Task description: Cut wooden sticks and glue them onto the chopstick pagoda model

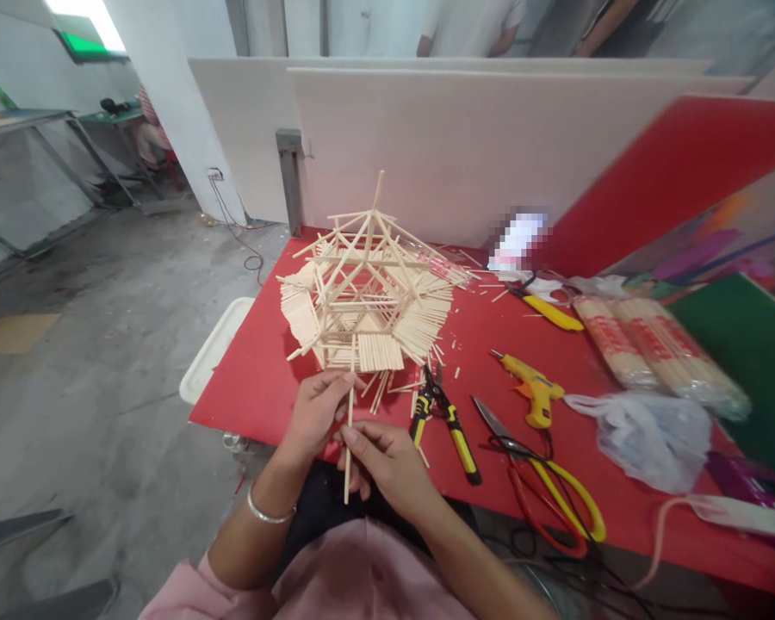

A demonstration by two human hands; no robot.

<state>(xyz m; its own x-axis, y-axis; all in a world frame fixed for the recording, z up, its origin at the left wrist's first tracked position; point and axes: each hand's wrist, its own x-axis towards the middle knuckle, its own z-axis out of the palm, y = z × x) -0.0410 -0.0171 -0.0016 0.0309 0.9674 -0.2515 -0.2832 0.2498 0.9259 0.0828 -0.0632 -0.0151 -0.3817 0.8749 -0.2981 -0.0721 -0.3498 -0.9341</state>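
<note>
A thin wooden stick (348,465) runs nearly upright through the view, pinched in both hands. My left hand (318,409) is closed on its upper part, and a bracelet circles that wrist. Lower down, my right hand (382,452) grips the same stick between thumb and fingers. Just beyond them stands a pavilion-like model (371,301) built of such sticks, with a pointed roof frame and slatted panels around its base. Loose stick pieces (380,392) lie at its near side. Yellow-and-black pliers (443,413) rest right of my right hand.
On the red tabletop (245,387) are scissors (530,465), a yellow glue gun (530,387), packs of sticks (652,344), a plastic bag (652,435) and a pixelated lit object (517,241). Pale boards (491,146) stand behind. A white tray (216,349) juts out at left. People stand beyond.
</note>
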